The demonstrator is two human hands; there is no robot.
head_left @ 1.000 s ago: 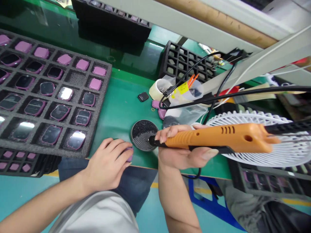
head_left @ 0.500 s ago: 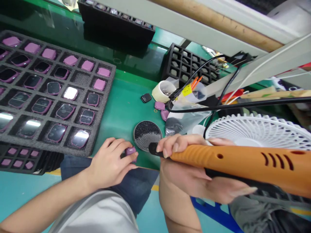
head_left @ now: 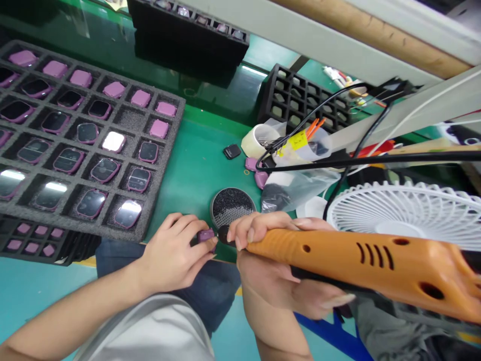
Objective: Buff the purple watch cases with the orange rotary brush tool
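My left hand (head_left: 178,248) is closed on a small purple watch case (head_left: 206,236) at the front edge of the green bench, its fingers partly covering it. My right hand (head_left: 270,271) is wrapped around an orange electric screwdriver (head_left: 326,253) lying almost level. The dark nose of the screwdriver points left, right beside the purple case; whether its tip touches cannot be made out. Just behind that nose stands a round tin (head_left: 233,204) of tiny black screws, with a perforated part at its front.
A grey foam tray (head_left: 160,173) of purple watches fills the left. A loose black watch case (head_left: 232,151), a tape roll (head_left: 259,140), a plastic bag (head_left: 296,188) and black cables (head_left: 361,161) lie beyond the tin. A white fan (head_left: 406,210) stands at right.
My right hand has brought the screwdriver leftward, its nose leaving the tin's edge for the purple case. My left hand still holds the case. The view has shifted slightly.
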